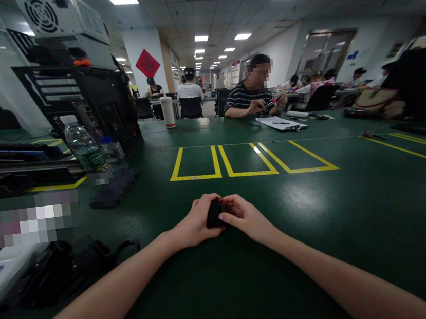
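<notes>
Between my two hands, just above or on the green table [287, 254], is a small black object [214, 214]; it is dark and partly covered, so its kind does not show. My left hand [197, 219] is closed around its left side, thumb low and fingers over the top. From the right, my right hand [245, 216] touches it with bent fingers and the thumb against its near face. Beyond the hands, yellow tape outlines [251, 174] mark the tabletop.
To the left stand a water bottle [84, 144], a smaller blue-capped bottle [113, 153] and an open computer case [105, 105]. Black gear [52, 272] lies by my left forearm. Across the table a person [253, 90] handles a small item near a clipboard [281, 123]. A white cup [167, 112] stands at the back.
</notes>
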Available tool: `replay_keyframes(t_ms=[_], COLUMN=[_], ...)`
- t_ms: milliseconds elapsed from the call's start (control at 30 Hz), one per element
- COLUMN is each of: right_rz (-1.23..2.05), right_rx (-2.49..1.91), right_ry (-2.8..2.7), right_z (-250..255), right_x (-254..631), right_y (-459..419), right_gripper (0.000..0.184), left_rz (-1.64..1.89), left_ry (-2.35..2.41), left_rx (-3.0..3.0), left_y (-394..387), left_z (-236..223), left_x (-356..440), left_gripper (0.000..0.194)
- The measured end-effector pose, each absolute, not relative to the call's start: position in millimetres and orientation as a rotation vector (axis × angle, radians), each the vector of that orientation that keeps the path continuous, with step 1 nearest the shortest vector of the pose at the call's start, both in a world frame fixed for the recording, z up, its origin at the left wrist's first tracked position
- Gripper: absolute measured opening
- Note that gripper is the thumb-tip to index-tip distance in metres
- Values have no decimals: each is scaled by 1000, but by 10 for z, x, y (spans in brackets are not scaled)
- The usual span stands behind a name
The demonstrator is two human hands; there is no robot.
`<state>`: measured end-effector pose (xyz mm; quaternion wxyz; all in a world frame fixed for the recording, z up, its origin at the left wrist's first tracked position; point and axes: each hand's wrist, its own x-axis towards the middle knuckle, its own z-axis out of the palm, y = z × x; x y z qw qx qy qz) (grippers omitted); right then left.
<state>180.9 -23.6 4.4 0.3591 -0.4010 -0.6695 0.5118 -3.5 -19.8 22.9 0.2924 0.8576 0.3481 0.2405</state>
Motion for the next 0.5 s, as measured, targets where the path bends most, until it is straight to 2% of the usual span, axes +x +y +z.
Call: replay_keyframes(t_ms=[133, 267, 400, 500], right_rz=[1378, 1426, 1403, 1387], right_rx=[-948, -834, -894, -916], right_ry=[-1732, -1686, -1642, -1654], right_z=[36, 8, 4, 32], right_x=[1827, 1814, 1793, 1788], right_y=[-229, -232, -236, -243], right_gripper=[24, 30, 17, 18], left_rz=[655, 688, 666, 648], left_ry=[925, 943, 940, 948], left_rx=[2298, 2315, 2302, 2292], left_y=[-185, -164, -170, -182], left_z=[192, 140, 155, 188], left_x=[-32, -24, -24, -26], left_gripper=[56, 59, 58, 58])
